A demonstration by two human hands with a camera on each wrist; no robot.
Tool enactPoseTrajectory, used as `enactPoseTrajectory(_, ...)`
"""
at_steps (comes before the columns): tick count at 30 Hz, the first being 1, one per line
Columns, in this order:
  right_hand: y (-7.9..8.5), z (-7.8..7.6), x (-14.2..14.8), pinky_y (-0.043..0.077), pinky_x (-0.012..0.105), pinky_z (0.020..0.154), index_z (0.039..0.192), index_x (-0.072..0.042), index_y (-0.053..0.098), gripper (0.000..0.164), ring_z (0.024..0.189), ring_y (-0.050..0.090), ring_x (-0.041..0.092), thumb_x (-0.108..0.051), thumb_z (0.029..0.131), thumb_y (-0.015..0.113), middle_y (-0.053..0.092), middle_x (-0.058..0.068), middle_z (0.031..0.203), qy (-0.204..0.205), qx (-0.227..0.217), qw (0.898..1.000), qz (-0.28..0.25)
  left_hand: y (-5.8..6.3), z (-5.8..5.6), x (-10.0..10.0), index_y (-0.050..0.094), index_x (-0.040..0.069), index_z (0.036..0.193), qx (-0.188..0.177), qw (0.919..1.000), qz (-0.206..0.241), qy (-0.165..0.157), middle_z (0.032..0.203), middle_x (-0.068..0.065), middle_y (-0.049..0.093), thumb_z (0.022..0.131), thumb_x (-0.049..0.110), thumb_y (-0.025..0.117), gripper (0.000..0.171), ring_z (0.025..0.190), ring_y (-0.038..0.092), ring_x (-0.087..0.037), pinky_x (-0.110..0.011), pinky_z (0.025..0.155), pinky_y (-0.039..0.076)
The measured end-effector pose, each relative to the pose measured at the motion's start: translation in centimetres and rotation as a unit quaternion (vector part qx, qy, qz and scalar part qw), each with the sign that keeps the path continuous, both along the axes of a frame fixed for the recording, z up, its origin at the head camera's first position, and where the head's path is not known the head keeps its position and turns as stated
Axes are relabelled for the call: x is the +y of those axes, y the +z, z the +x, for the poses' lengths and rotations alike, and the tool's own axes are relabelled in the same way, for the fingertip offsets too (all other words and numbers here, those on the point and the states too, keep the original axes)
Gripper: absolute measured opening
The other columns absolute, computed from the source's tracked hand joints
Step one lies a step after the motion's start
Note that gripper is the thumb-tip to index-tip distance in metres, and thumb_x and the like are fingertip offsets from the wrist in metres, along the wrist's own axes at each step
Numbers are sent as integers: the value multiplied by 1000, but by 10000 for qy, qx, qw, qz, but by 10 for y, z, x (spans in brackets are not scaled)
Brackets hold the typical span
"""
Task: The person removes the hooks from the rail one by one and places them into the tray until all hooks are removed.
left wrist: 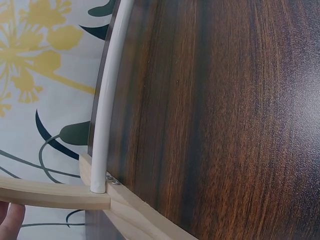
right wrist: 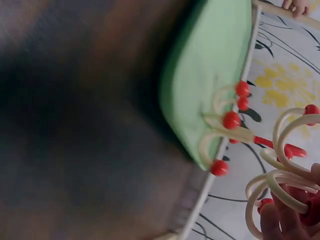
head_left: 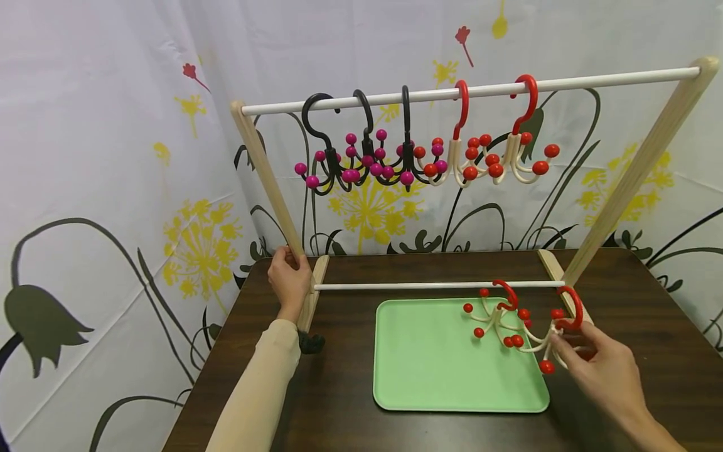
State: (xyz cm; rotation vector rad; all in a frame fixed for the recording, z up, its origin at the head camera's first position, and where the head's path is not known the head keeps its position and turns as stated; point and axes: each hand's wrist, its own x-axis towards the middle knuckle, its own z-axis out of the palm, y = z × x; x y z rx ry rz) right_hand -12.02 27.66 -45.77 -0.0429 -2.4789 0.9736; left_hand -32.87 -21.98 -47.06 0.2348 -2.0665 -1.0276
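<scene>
My left hand (head_left: 290,279) grips the lower part of the left wooden post (head_left: 270,182) of a clothes rack; its fingertips (left wrist: 12,222) show under that post in the left wrist view. Over the tray's right edge, my right hand (head_left: 607,367) pinches a cream octopus-shaped hook hanger (head_left: 577,307) with a red hook and red ball tips. A matching red-and-cream hanger (head_left: 497,317) stands on the green tray (head_left: 440,376), hook up, just left of the held one. Their arms overlap in the head view.
On the rack's white top rod (head_left: 610,80) hang three black hangers (head_left: 331,160) with magenta balls and two red-and-cream hangers (head_left: 514,147). A white lower rod (head_left: 440,286) runs behind the tray, near the patterned curtain (head_left: 113,157). The right post (head_left: 638,169) leans outward.
</scene>
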Motion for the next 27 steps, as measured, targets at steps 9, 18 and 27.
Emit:
enactPoseTrajectory(9, -28, 2, -15, 47, 45, 52, 101, -18, 71, 20, 60, 69, 19, -26, 84, 78, 74, 6, 83, -50, -329, 9986, 408, 0, -1, 0, 63, 1, 92, 50, 10000, -58, 7, 83, -14, 65, 82, 8, 70, 14, 76, 61, -33, -50, 73, 44)
enactPoseTrajectory(18, -44, -10, -27, 42, 40, 48, 98, -17, 70, 20, 62, 70, 19, -23, 82, 79, 74, 4, 80, 39, -304, 9975, 631, 0, 0, 0, 63, 1, 91, 191, 9998, -70, 66, 82, -15, 66, 82, 6, 70, 13, 74, 61, -33, -51, 73, 44)
enactPoseTrajectory(27, -50, -17, -32, 37, 34, 44, 98, -17, 71, 24, 62, 67, 20, -14, 77, 81, 73, 4, 80, 113, -66, 9964, 833, -1, 0, 2, 63, 3, 92, -48, 10000, 0, 36, 83, -13, 66, 83, 9, 70, 12, 76, 61, -32, -51, 75, 44)
